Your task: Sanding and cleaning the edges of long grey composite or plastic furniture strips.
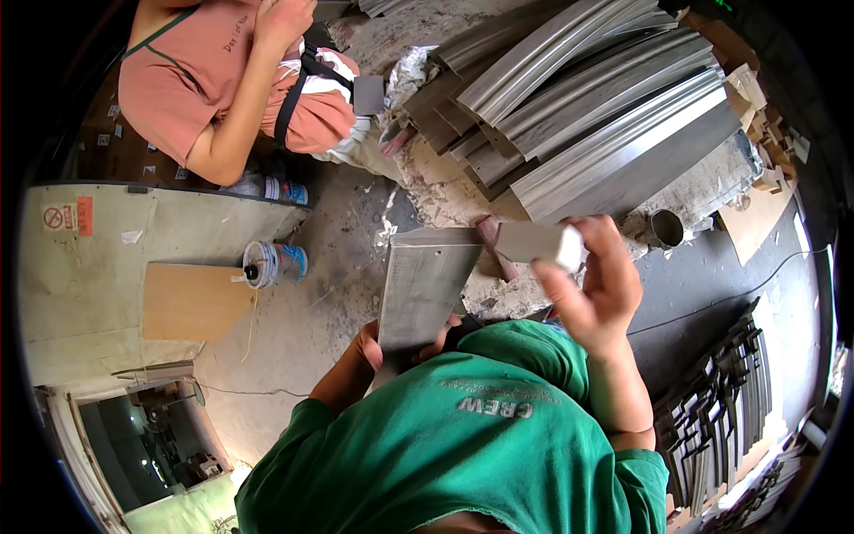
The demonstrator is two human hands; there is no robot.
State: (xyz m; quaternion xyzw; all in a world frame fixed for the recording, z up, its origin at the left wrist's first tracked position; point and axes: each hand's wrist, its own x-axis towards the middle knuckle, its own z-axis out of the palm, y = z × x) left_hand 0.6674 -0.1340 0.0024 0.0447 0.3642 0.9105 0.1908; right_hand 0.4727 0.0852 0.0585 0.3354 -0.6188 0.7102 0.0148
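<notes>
Metal panel: I find the long grey panel (425, 285) in the left hand (366, 345), tilted, with its upper end near the worktop's left edge and a small hole close to that end. I cannot tell whether it touches the worktop (485, 294).
Left hand fingers: clamped on the lower part of the panel, partly hidden by it.
Right hand fingers: the right hand (603, 289) is raised near the worktop's near edge, its thumb and fingers clamped on a pale block (532, 244).
Pale block: grey on its broad face, white at the held end; in my view apart from the panel.
Reddish bar: a short bar (495, 249) lies on the worktop by the near edge, seen between panel and block.
Metal stack: curved grey profiles (587, 98), piled across the worktop toward its far edge.
Open cylinder: a round container (665, 233) at the worktop's right edge, mouth toward me; dark inside, contents not readable.
Near bucket: a white bucket (269, 267) with blue on its side, on the floor; a dark object shows at its mouth, kind not determinable.
Far bucket: a second bucket (289, 192) beyond it, contents not visible to me.
Co-worker: a person in pink (178, 107), beyond the worktop's left edge.
</notes>
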